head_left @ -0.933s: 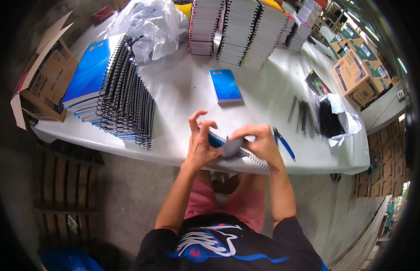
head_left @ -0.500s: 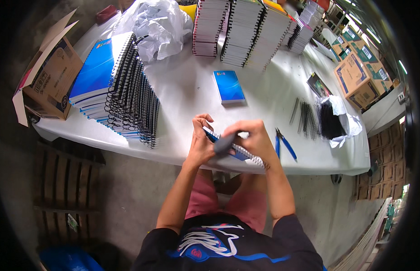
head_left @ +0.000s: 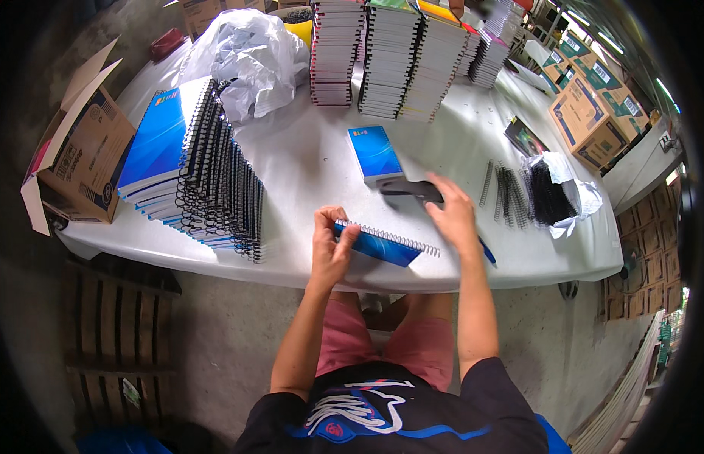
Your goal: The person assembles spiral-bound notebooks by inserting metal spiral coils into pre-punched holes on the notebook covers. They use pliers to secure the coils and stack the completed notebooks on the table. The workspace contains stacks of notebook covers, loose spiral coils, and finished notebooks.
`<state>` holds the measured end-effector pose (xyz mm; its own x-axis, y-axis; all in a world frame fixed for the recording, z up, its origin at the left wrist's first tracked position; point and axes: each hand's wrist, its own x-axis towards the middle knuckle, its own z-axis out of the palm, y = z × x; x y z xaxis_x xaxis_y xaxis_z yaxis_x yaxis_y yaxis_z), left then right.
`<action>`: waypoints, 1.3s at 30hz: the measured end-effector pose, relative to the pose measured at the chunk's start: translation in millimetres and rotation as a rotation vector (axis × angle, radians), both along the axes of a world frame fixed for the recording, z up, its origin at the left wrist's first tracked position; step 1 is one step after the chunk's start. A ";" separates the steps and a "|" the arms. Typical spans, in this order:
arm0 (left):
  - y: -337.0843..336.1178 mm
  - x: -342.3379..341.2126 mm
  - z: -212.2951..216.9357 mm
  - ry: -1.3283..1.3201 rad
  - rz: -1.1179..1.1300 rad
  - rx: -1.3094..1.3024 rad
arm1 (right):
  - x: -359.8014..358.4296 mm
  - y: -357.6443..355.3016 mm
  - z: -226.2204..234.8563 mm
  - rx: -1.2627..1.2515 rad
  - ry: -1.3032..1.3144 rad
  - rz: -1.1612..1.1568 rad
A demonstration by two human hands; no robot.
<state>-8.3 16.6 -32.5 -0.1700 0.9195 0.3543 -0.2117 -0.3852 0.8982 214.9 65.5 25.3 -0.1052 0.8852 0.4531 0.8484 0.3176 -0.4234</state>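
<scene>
My left hand (head_left: 333, 246) is closed on the near-left end of a blue-covered notebook (head_left: 386, 250), thumb on top. A coil binding (head_left: 390, 235) runs along the notebook's upper edge, its loose end sticking out past the right corner. My right hand (head_left: 454, 216) is farther right and higher, with a dark, elongated hand tool (head_left: 412, 189) between thumb and fingers. Its exact kind is blurred. Just beyond the tool lies a thick blue-covered book block (head_left: 374, 154). A blue handle of the cutting pliers (head_left: 487, 251) shows beside my right forearm, which hides the rest.
Coil-bound blue notebooks (head_left: 208, 174) are stacked at left, beside an open carton (head_left: 87, 151). Tall book stacks (head_left: 390, 60) and a crumpled plastic bag (head_left: 253, 68) stand at the back. Loose black coils (head_left: 511, 197) and a wrapped coil bundle (head_left: 551, 193) lie at right.
My right hand has moved up and away from the notebook, taking the dark tool with it. My left hand still holds the notebook, now more fully visible.
</scene>
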 end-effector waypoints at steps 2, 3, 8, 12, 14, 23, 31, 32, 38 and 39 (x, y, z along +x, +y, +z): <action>-9.4 -4.9 7.6 -0.130 0.078 -0.039 | 17.1 -21.0 5.2 -0.306 -0.070 -0.274; -12.7 -5.0 9.9 -0.146 0.116 -0.054 | 21.5 -37.2 3.7 -0.429 -0.097 -0.442; -23.8 12.2 33.8 -0.205 0.275 -0.027 | 20.3 -87.7 -43.1 -0.286 -0.386 -0.602; -28.7 15.3 38.3 0.098 0.464 0.130 | 13.6 -94.6 -26.3 -0.226 -0.009 -0.410; -31.1 15.1 43.0 0.155 0.493 0.145 | -13.8 -102.9 7.4 -0.047 0.400 -0.122; -39.0 9.8 50.3 0.159 0.545 0.255 | -85.3 -120.6 63.5 0.054 0.106 0.263; -39.7 8.4 45.1 0.261 0.596 0.375 | -75.0 -117.5 58.4 -0.583 0.735 0.496; -40.0 7.7 42.3 0.299 0.594 0.405 | -72.1 -117.2 58.1 -0.812 0.962 0.525; -35.5 12.0 46.6 0.236 0.629 0.365 | -69.4 -115.6 38.0 -0.642 0.958 0.468; -33.4 8.5 47.7 0.201 0.644 0.308 | -69.0 -113.1 34.2 -0.382 0.684 0.404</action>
